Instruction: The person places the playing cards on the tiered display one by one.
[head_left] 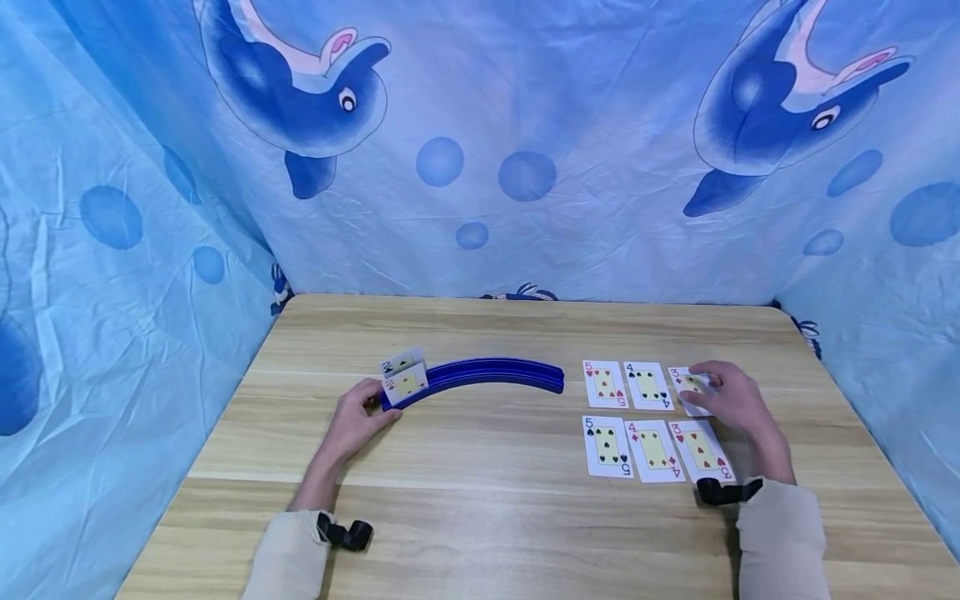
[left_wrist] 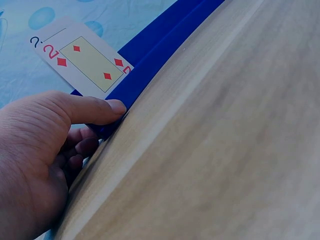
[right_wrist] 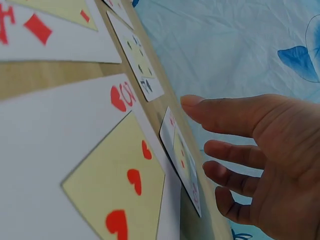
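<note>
Playing cards lie face up in two rows on the right half of the wooden bench (head_left: 480, 517): a five of hearts (head_left: 604, 384), a four of spades (head_left: 648, 386) and a three of diamonds (head_left: 692, 388) in the far row, and a five of spades (head_left: 607, 446), a four of diamonds (head_left: 654, 450) and a three of hearts (head_left: 701, 451) in the near row. The right hand (head_left: 731, 398) rests over the three of diamonds, its fingers (right_wrist: 225, 115) relaxed and nearly straight, spread just above the card's far edge; the wrist view shows no grip on it, and whether the fingertips touch it cannot be told. A curved blue card rack (head_left: 480, 377) stands on the bench left of the rows, well apart from them. At its left end two cards stand upright in the slots, the front one a two of diamonds (left_wrist: 85, 62). The left hand (head_left: 358, 421) holds that left end of the rack, thumb (left_wrist: 95, 110) pressed along the near blue edge and the other fingers curled round underneath it. Blue cloth printed with dolphins (head_left: 480, 125) hangs behind and beside the bench.
</note>
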